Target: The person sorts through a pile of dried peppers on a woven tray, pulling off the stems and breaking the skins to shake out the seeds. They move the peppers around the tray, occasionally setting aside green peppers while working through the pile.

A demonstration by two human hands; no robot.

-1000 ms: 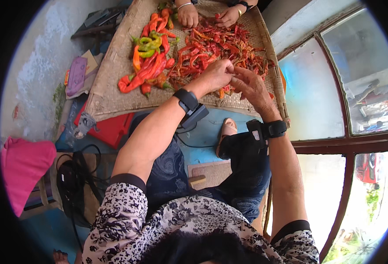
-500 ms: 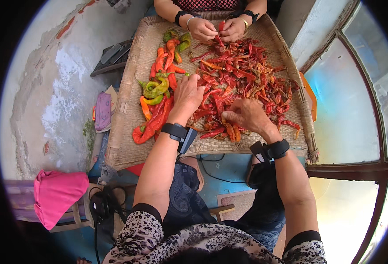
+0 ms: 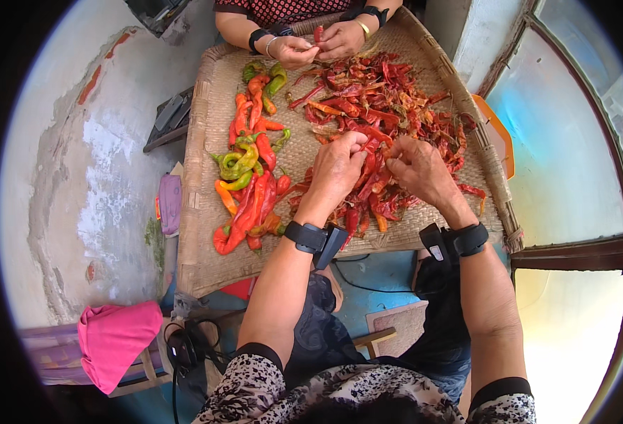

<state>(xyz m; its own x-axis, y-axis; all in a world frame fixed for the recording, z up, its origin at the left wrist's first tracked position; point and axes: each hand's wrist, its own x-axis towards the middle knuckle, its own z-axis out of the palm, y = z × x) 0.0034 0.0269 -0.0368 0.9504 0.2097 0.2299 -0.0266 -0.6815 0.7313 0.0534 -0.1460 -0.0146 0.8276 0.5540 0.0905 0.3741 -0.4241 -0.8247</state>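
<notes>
Many dried red chilies (image 3: 396, 106) lie heaped over the middle and right of a woven tray (image 3: 205, 261). Over the near part of this heap, my left hand (image 3: 336, 169) has its fingers closed in a pinch by a red chili. Just right of it is my right hand (image 3: 428, 173), fingers curled together at the chilies. What sits between its fingertips is hidden. Fresh peppers, red (image 3: 248, 212), orange and green (image 3: 239, 167), form a column along the tray's left side, left of my left hand.
Across the tray, another person's hands (image 3: 318, 44) hold a small red chili. A stained wall (image 3: 78, 177) stands at left, a framed window (image 3: 559, 141) at right. A pink cloth (image 3: 119, 343) and black cables (image 3: 191, 346) lie lower left.
My left hand has moved right, from beside the fresh peppers to the dried heap. My right hand's fingers have closed more, and both hands are nearer each other. The view has shifted slightly.
</notes>
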